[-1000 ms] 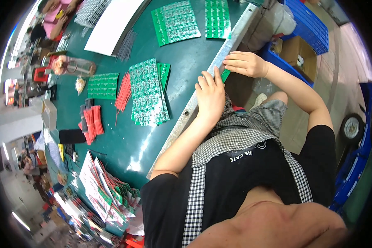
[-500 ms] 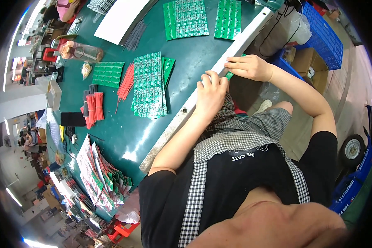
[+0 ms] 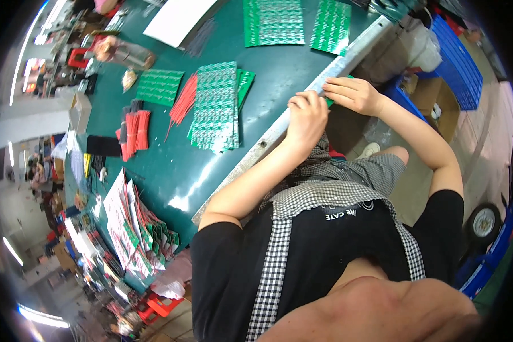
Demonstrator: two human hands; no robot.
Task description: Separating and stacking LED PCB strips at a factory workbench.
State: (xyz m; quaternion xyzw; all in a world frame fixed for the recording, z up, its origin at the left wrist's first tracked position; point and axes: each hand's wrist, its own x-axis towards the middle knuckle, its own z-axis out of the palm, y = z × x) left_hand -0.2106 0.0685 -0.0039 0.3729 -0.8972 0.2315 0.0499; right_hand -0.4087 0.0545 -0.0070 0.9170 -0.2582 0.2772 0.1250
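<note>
At the white table edge, my left hand (image 3: 309, 121) and my right hand (image 3: 354, 96) sit close together, both closed on a green circuit board (image 3: 329, 102). Only slivers of that board show between and beyond my fingers; the rest is covered. Left of my hands, a stack of green circuit board panels (image 3: 214, 108) lies on the green tabletop, slightly fanned. Bundles of red wires (image 3: 183, 100) lie just beside the stack. Farther off, two more green panels (image 3: 275, 23) (image 3: 332, 25) rest near the table's far side.
A single green panel (image 3: 158, 86), a clear bottle (image 3: 125, 52), banded red and black wires (image 3: 135, 131) and a black phone (image 3: 104, 146) occupy the left side. Wired boards with white sheets (image 3: 134, 228) pile nearer. Right of the table stand a blue crate (image 3: 456, 62) and a cardboard box (image 3: 436, 102).
The view has shifted, so the table things appear slightly higher and farther right. My left hand has moved closer to my right hand, covering more of the board.
</note>
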